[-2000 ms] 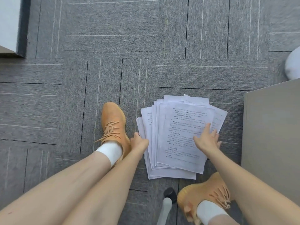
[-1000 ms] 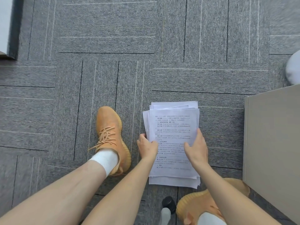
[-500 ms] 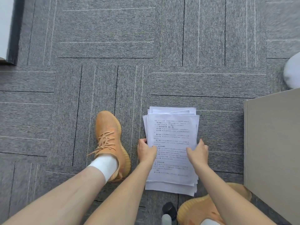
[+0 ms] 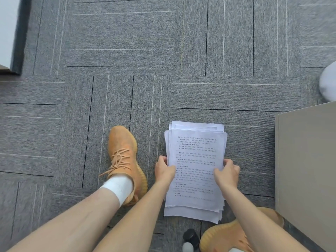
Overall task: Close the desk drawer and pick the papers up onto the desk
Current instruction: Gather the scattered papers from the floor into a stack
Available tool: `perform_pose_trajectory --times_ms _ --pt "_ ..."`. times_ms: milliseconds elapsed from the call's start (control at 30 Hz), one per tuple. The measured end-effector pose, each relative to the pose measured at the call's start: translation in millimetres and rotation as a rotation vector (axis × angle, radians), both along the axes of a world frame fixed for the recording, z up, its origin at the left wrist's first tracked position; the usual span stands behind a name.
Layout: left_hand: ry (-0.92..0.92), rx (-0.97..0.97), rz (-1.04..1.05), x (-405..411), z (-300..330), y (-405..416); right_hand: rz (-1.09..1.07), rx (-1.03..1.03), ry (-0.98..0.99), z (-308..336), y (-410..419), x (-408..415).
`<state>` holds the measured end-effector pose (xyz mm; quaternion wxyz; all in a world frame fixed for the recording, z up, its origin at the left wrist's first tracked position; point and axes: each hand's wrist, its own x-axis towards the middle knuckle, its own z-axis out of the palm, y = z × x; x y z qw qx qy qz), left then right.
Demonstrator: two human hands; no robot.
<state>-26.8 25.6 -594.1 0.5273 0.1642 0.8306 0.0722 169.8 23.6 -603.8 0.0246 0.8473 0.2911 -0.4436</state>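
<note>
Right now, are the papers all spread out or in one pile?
In one pile. The papers sit stacked with edges nearly lined up, the left hand and right hand gripping its two sides above the carpet.

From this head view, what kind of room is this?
Likely an office: grey carpet tiles, a stack of printed papers on the floor, a chair caster, and beige furniture, perhaps the desk.

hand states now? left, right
Left hand: closed on the left edge of the papers.
Right hand: closed on their right edge.
</note>
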Motion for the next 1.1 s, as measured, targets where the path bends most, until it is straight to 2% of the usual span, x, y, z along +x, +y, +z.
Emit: perform_pose_trajectory --times_ms 200,300,400,667,867,1000,1100 --pt "-0.211 -0.044 0.152 1 3 3 0.044 -0.039 0.003 1 6 5" --pt "-0.279 -0.051 0.147 6 5 4 0.035 -0.08 0.025 -1 6 7" --pt "-0.306 -0.027 0.096 11 10 3 0.035 -0.07 0.025 -2 3 7" --pt "-0.255 0.059 0.016 1 50 21 -0.131 -0.023 0.21 41 14 5" --pt "-0.277 0.156 -0.019 -10 149 63 -0.176 0.127 0.317 143 49 7" --pt "-0.335 0.285 -0.098 -9 254 88 -0.167 0.303 0.392 247 72 18" --pt "-0.449 0.416 -0.166 -5 340 97 -0.191 0.464 0.44 346 78 30"
